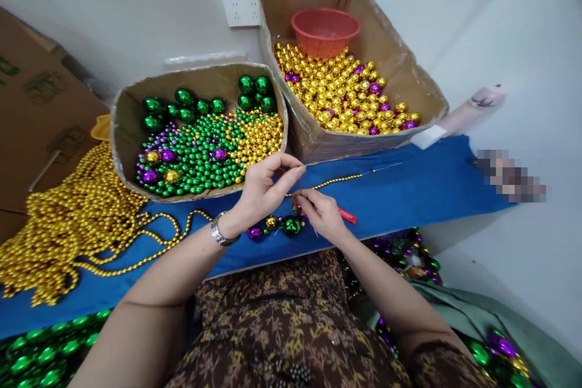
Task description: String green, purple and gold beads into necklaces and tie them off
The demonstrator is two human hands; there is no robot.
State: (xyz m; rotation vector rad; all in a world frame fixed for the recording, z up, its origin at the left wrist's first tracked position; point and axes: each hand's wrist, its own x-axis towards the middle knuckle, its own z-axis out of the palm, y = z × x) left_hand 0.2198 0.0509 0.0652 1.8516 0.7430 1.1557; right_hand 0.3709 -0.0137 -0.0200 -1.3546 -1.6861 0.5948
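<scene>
Thumb and forefinger of my left hand (pixel 268 185), a metal watch on its wrist, pinch what looks like a thin thread above the blue cloth. Lower and to the right, my right hand (pixel 322 213) is closed at the fingertips on the bead string, whose held part is mostly hidden. A short row of larger beads hangs or lies beside it, including a green bead (pixel 291 226) and a purple bead (pixel 253 233). Behind my right hand, a strand of small gold beads (pixel 339 182) runs right, ending in loose thread. A red object (pixel 347 215) lies partly behind that hand.
A lined box (pixel 117 151) of green, gold and purple beads stands behind my left hand. A taller box (pixel 295 133) holds gold beads and a red basin (pixel 325 30). Gold bead garlands (pixel 68 212) are heaped at left on the blue cloth (pixel 431 182). More beads sit below the table.
</scene>
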